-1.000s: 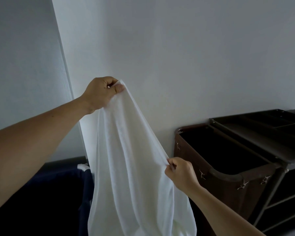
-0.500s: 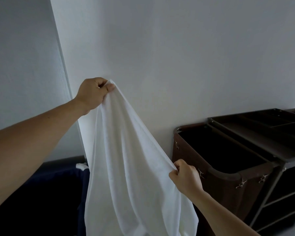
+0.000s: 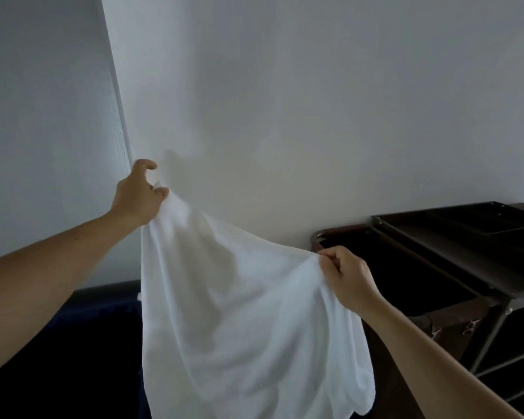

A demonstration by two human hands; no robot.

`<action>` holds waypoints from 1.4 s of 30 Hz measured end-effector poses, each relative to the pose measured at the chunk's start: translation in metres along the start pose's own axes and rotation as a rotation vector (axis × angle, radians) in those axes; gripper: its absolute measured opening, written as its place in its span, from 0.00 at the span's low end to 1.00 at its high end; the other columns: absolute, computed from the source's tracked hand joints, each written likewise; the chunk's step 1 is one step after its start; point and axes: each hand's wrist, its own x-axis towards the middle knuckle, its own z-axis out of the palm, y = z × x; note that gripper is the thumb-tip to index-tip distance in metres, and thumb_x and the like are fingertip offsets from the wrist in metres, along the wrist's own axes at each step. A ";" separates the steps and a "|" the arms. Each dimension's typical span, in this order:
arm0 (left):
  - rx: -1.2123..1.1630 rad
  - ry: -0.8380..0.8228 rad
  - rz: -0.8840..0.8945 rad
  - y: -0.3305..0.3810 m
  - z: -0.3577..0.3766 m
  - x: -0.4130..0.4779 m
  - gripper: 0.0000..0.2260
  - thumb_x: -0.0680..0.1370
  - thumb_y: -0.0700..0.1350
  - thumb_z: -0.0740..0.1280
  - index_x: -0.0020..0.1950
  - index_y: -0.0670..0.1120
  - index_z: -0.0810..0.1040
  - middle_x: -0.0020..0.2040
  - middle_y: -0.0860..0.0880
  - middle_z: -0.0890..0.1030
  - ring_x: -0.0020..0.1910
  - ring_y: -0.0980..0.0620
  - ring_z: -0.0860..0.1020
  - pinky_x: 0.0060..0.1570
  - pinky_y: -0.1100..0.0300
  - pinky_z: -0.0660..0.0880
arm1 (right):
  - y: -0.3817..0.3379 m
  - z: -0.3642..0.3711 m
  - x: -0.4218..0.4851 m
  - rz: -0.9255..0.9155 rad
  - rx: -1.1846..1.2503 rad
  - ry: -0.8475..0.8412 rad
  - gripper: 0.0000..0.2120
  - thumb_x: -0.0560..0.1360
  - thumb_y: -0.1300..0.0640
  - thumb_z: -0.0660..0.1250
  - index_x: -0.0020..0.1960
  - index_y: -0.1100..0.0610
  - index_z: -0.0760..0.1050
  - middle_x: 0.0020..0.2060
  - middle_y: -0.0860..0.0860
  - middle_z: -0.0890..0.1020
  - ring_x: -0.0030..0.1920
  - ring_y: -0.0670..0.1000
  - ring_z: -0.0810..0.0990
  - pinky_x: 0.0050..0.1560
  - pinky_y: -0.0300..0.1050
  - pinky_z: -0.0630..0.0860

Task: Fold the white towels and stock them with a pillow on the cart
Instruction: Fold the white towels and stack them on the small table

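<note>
A white towel [image 3: 236, 322] hangs in the air in front of me, spread between both hands. My left hand [image 3: 136, 195] pinches its upper left edge, with the index finger lifted off the cloth. My right hand [image 3: 345, 279] grips the upper right edge, lower than the left. The towel's bottom runs out of view. The dark brown cart [image 3: 454, 255] stands at the right against the wall, with a deep bag bin and a tray top. No pillow is visible.
A pale wall [image 3: 315, 101] fills the background, with a corner edge at the left. A dark blue surface [image 3: 73, 343] lies low at the left, behind the towel. The cart's lower shelves [image 3: 508, 370] show at the far right.
My right hand has slid along the towel's edge and risen to the right, spreading the cloth wide. My left hand stayed high and loosened, its index finger now lifted.
</note>
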 end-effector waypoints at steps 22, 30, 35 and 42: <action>0.028 -0.691 0.460 0.061 0.050 -0.105 0.12 0.80 0.54 0.67 0.57 0.50 0.84 0.40 0.62 0.77 0.39 0.73 0.74 0.42 0.77 0.67 | -0.087 0.035 0.023 -0.241 0.034 -0.259 0.10 0.80 0.52 0.65 0.43 0.39 0.71 0.40 0.41 0.80 0.43 0.36 0.78 0.38 0.29 0.70; 0.111 -0.404 0.512 0.075 0.046 -0.080 0.12 0.81 0.44 0.64 0.46 0.37 0.82 0.42 0.42 0.82 0.44 0.44 0.78 0.48 0.52 0.71 | -0.062 0.026 0.020 -0.070 -0.282 -0.239 0.10 0.71 0.54 0.66 0.49 0.47 0.68 0.40 0.42 0.76 0.39 0.47 0.76 0.38 0.43 0.71; 0.137 -0.223 0.397 0.077 0.033 -0.045 0.13 0.79 0.42 0.63 0.41 0.35 0.80 0.38 0.41 0.82 0.41 0.42 0.79 0.44 0.51 0.73 | -0.037 0.026 0.001 0.049 -0.258 -0.242 0.11 0.72 0.58 0.66 0.38 0.49 0.64 0.36 0.45 0.74 0.34 0.44 0.72 0.29 0.37 0.63; 0.174 -0.169 0.289 0.063 0.037 -0.029 0.15 0.79 0.41 0.60 0.39 0.33 0.78 0.39 0.37 0.82 0.41 0.38 0.79 0.43 0.48 0.74 | -0.022 0.026 -0.034 -0.317 -0.336 -0.357 0.09 0.72 0.50 0.65 0.52 0.46 0.74 0.36 0.37 0.70 0.41 0.38 0.68 0.47 0.30 0.61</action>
